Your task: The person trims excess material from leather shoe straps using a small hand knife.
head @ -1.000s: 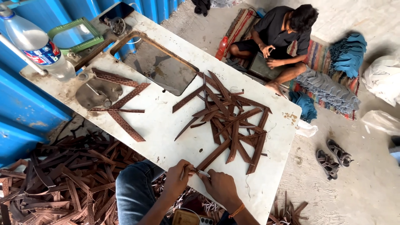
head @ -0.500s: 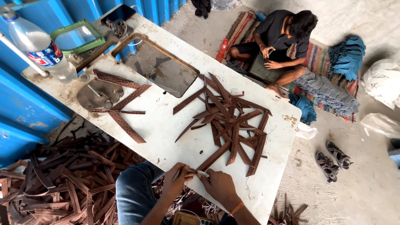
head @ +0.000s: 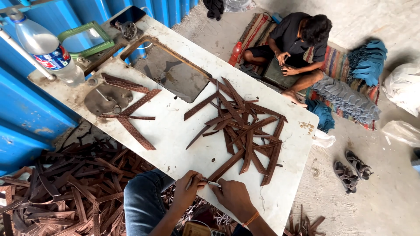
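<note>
Brown strip: a thin leather piece [head: 205, 180] stayed pinched at the table's [head: 183, 140] lower edge, as before
Left hand [head: 189, 189]: grasping it
Right hand [head: 235, 196]: gripping its end, unmoved
Strip pile [head: 245, 131]: centre frame, unchanged

Single head-worn view, looking steeply down from well above, white table [head: 183, 144] running diagonally, wearer's hands at bottom edge, seated person [head: 297, 48] beyond the far end
</note>
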